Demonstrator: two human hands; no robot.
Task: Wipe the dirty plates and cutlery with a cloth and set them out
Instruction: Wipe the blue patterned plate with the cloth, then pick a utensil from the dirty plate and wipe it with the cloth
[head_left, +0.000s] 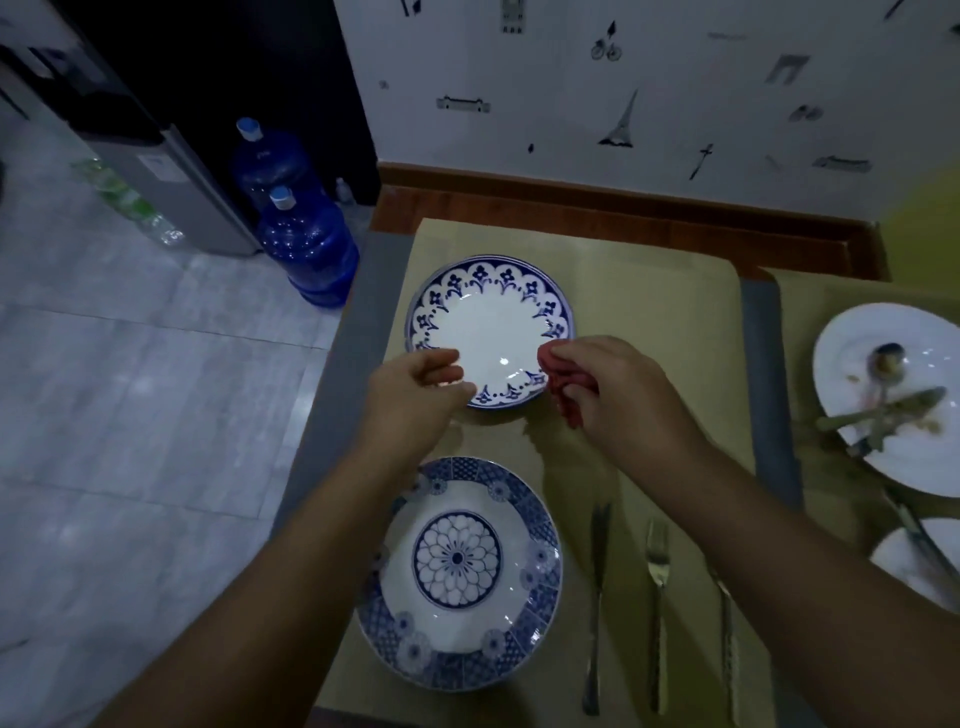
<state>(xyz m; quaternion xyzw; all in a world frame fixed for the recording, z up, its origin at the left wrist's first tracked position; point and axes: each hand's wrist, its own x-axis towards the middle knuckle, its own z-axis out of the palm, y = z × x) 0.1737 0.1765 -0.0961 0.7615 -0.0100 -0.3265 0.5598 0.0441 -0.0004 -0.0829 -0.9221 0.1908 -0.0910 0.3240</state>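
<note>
Gripping the far blue-rimmed plate (488, 332) at its near-left edge: left hand (410, 389). Right hand (618, 395) clutches a bunched red cloth (558, 389) against the right rim. Plate sits on the table (369, 291), beyond the flower-pattern plate (457, 571). Dirty white plate (924, 332) is well apart, right.

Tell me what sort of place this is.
Probably a home dining corner: a table with a placemat, blue-patterned plates and a fork laid out, large blue water jugs on the tiled floor, and printed wallpaper.
</note>
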